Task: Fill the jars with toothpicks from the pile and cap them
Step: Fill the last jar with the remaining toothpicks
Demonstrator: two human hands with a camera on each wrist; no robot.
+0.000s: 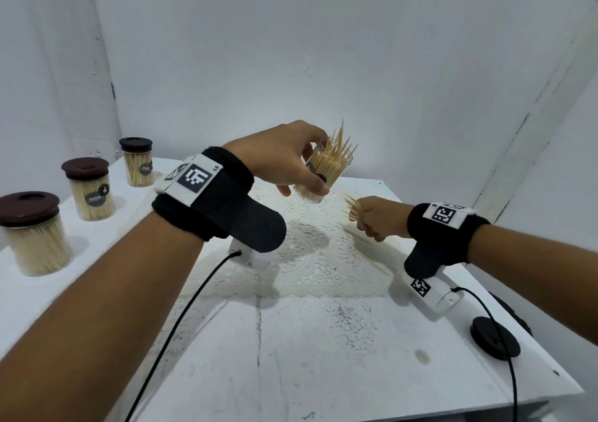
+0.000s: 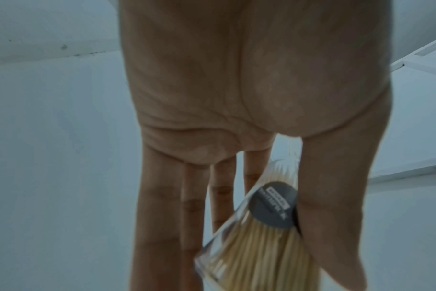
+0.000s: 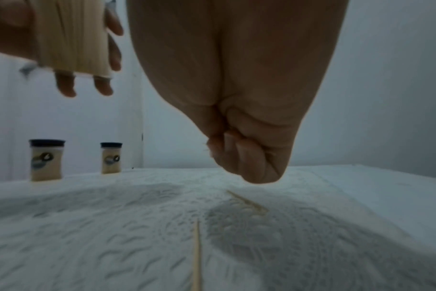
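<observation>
From the head view we see both our hands over the worktop (image 1: pixel 323 350). Our left hand (image 1: pixel 284 156) grips an open jar (image 1: pixel 325 175), thumb and fingers curled round it, lifted clear above the lace mat (image 1: pixel 310 259) and tilted, w/ toothpicks sticking out past its rim. Our right hand (image 1: pixel 380 217) is fisted round a small bunch of toothpicks (image 1: pixel 352 209), tips pointing up-left toward the jar, just below and right of it, not touching.

Left wrist view adds what the head view can't: a round grey label (image 2: pixel 274 206) on the jar, thumb pressed by its edge, fingers behind the glass. Right wrist view shows the fist from below w/ fingers tight, plus two loose toothpicks on the mat: one (image 3: pixel 196 256) near the camera, one (image 3: pixel 247 200) under the fist. The bunch itself is hidden there.

Edges: three capped, full jars stand along the worktop's left side, near (image 1: pixel 34 233), middle (image 1: pixel 90 190), far (image 1: pixel 137 162), well apart from the hands. A black lid (image 1: pixel 495 337) lies near the right edge, close to the right wrist's cable. Walls close in behind and on both sides; the mat's centre and the front of the worktop give open room.
</observation>
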